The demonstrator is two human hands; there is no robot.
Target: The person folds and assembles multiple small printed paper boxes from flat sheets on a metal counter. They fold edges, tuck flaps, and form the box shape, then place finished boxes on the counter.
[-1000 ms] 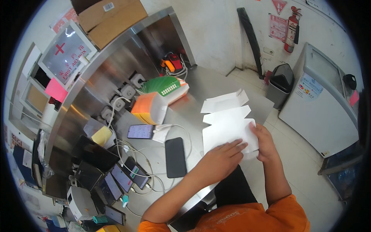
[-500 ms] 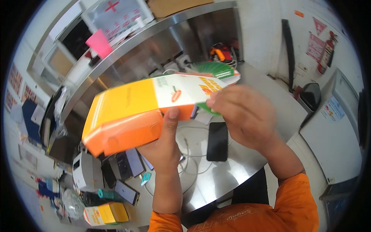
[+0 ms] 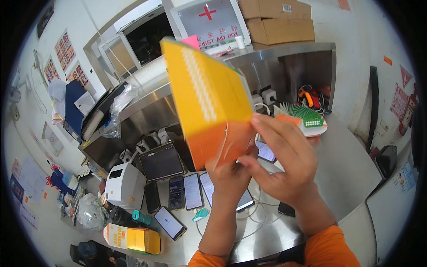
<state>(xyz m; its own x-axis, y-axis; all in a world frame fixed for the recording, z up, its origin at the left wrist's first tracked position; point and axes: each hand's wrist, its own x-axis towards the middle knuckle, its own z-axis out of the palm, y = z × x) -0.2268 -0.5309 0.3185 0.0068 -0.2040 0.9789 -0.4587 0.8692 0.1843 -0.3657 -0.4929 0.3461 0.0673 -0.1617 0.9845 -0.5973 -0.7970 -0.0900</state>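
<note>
A yellow-and-orange carton box is held up in front of me, tilted, with an orange end toward me. My left hand grips it from underneath, its fingers partly hidden by the box and my other hand. At the box's right edge is my right hand, fingertips on the upper corner and thumb lower down near the orange end. A second yellow, white and orange carton lies at the lower left of the metal table.
Several phones, a tablet and white cables lie on the metal table. A white printer-like machine stands left. Green fanned strips sit at the back right. Cardboard boxes rest on the shelf.
The carton has swung from lying sideways to a raised, upright tilt. My right hand has moved from its far end to near my left hand. The view has shifted left.
</note>
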